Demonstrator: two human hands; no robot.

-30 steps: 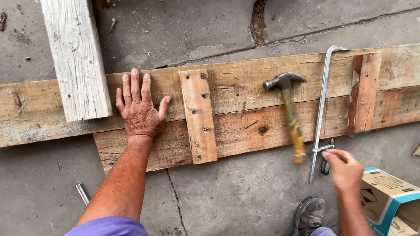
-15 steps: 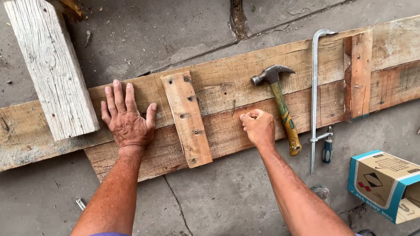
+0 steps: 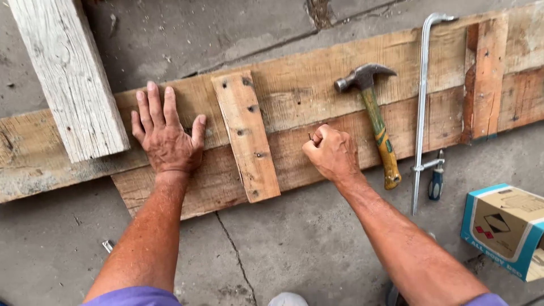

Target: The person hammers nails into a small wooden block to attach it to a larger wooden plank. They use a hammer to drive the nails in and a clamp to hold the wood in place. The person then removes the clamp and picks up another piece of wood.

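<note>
On the concrete floor (image 3: 294,249), nearest the camera: a crack runs up toward the boards, and a small metal piece (image 3: 107,246) lies by the left forearm. At the right edge sits a cardboard box (image 3: 504,226) with blue trim, well apart from both hands.

Next out, the lower plank (image 3: 317,153) and upper plank (image 3: 306,85) lie side by side, long edges touching. Left hand (image 3: 167,136) rests flat, palm down, fingers spread and holding nothing, across the seam of the two planks. Right hand (image 3: 331,153) is clenched in a fist on the lower plank; a thin dark tip, apparently a nail (image 3: 311,136), shows at the thumb side, too small to be sure.

Between the hands, a short cross batten (image 3: 246,136) lies over both planks, slightly tilted, with nail holes visible. Just right of the fist: claw hammer (image 3: 375,122), head toward the far side, handle end overhanging the plank edge, untouched. Beside it a bar clamp (image 3: 422,107) lies lengthwise, its handle on the floor. Farther right, a second batten (image 3: 484,79).

Far left, a weathered grey beam (image 3: 71,79) rests over the upper plank's end.
</note>
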